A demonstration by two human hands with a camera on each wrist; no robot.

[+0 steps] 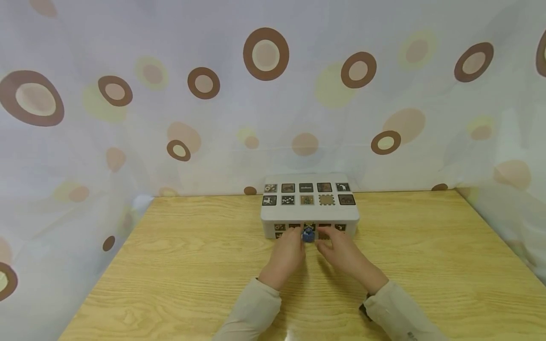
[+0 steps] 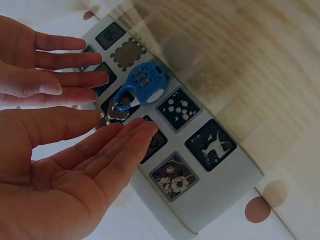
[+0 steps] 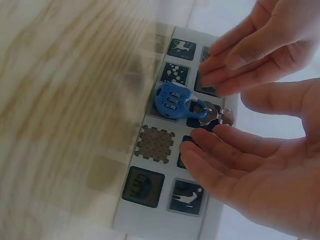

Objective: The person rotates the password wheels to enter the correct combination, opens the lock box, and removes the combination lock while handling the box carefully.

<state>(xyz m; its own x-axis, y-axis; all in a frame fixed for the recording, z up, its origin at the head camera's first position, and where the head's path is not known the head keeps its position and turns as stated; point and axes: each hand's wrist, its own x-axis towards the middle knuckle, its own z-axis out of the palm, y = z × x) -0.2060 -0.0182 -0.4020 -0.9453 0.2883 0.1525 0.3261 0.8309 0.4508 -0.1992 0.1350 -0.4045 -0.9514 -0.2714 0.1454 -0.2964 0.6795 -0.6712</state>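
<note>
A blue combination padlock (image 2: 146, 84) hangs by its shackle from a small metal clasp (image 3: 206, 116) on the front of a white box (image 1: 310, 212). Dark picture squares cover the box's lid and front. My left hand (image 1: 288, 251) is just left of the padlock, fingers extended, palm toward it. On the other side my right hand (image 1: 341, 251) lies close by, its fingers gently bent with a gap to the thumb. Neither hand holds the padlock. Whether any fingertip touches the box front cannot be made out.
The box stands at the back of a wood-grain table (image 1: 192, 265). Behind it hangs a pale curtain (image 1: 239, 118) with brown and yellow circles, which also runs along both sides. A dark band (image 1: 365, 310) shows at the right sleeve's cuff.
</note>
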